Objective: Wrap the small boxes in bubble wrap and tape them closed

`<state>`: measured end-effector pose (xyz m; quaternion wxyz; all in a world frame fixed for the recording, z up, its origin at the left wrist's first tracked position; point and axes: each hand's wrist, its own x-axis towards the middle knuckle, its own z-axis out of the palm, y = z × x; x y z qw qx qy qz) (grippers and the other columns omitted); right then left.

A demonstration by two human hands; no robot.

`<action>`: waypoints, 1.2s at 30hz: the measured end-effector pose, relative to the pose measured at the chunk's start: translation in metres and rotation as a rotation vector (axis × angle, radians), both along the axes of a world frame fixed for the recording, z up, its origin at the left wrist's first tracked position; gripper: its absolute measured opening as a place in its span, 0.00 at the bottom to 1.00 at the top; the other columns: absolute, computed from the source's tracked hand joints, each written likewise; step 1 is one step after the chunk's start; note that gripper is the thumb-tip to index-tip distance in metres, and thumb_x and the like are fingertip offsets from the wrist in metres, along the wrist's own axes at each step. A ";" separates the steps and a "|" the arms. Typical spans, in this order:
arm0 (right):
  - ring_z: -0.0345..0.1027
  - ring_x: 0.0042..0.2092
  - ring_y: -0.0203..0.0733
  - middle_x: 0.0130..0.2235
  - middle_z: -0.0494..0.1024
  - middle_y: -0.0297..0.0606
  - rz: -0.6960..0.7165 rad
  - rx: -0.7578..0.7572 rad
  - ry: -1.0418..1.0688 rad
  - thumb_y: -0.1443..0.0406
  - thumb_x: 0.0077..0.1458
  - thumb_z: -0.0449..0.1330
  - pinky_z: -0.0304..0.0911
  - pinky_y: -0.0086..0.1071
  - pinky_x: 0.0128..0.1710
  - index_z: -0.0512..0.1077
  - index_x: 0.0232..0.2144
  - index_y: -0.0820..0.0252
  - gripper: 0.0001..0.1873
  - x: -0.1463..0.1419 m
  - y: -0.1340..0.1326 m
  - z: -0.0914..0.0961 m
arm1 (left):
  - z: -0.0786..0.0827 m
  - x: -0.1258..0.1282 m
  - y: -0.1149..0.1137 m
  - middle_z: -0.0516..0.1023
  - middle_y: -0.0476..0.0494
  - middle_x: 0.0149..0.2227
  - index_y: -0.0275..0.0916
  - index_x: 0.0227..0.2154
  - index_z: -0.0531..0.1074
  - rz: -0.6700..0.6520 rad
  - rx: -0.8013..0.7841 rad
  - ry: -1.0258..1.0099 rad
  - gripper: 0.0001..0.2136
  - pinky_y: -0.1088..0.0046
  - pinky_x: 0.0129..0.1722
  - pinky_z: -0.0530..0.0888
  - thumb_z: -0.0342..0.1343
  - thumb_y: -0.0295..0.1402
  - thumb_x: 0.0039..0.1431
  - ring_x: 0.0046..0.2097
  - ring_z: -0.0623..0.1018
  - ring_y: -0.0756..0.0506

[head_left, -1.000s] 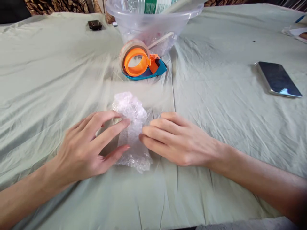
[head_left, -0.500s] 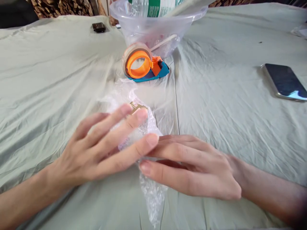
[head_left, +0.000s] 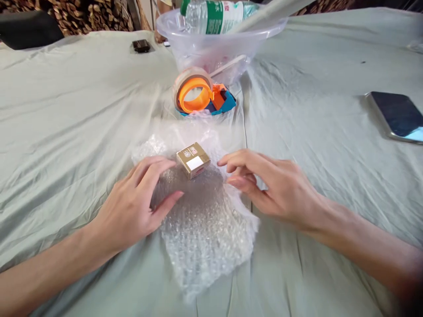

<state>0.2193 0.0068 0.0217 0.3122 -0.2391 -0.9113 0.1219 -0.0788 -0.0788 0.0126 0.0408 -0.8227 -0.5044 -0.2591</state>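
Small gold-brown box (head_left: 193, 160) sits flat on an opened sheet of bubble wrap (head_left: 208, 237), toward the sheet's far half. Box set askew: one corner toward the wearer, long axis seemingly from far left to near right, though only slightly longer than wide. Top face up; two small printed pictures on the far part, white label on the near part. Wrap's own length runs away from the wearer, near end tapering to a ragged point, far film reaching the base of the tape dispenser (head_left: 194, 103).

Left hand (head_left: 139, 193) left of the box, over the wrap: fingers curved, thumb spread, nothing grasped. Forefinger tip close by the box—contact cannot be told. Right hand (head_left: 280, 187) at the wrap's right edge: forefinger and thumb parted, other fingers loosely curled, nothing seen gripped.

Containers: translucent basin (head_left: 188, 48) behind the dispenser. Clear bottle (head_left: 214, 17) on its side at the basin's mouth, green cap to the left, green-and-white label. Pale long object (head_left: 267, 16) slants across the rim, blurred. Reddish contents show dimly through the wall; unclear what.
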 end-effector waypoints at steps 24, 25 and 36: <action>0.85 0.53 0.50 0.57 0.84 0.44 0.033 -0.121 0.025 0.68 0.65 0.65 0.82 0.42 0.51 0.67 0.64 0.55 0.26 -0.001 0.006 -0.013 | -0.008 -0.022 0.015 0.54 0.35 0.85 0.44 0.83 0.51 -0.097 -0.247 0.208 0.36 0.34 0.83 0.56 0.45 0.57 0.83 0.85 0.58 0.31; 0.84 0.55 0.50 0.59 0.84 0.44 0.059 -0.121 0.048 0.69 0.65 0.65 0.82 0.43 0.54 0.67 0.65 0.54 0.28 -0.001 0.005 -0.012 | -0.008 -0.023 0.015 0.54 0.36 0.85 0.45 0.83 0.50 -0.107 -0.250 0.210 0.36 0.34 0.83 0.56 0.45 0.56 0.84 0.85 0.57 0.31; 0.78 0.66 0.53 0.67 0.78 0.47 0.087 -0.216 0.026 0.62 0.75 0.64 0.77 0.50 0.67 0.65 0.71 0.52 0.27 -0.007 -0.004 -0.014 | 0.000 -0.020 0.017 0.51 0.34 0.86 0.42 0.85 0.39 -0.151 -0.216 0.231 0.44 0.38 0.85 0.52 0.45 0.62 0.81 0.86 0.52 0.29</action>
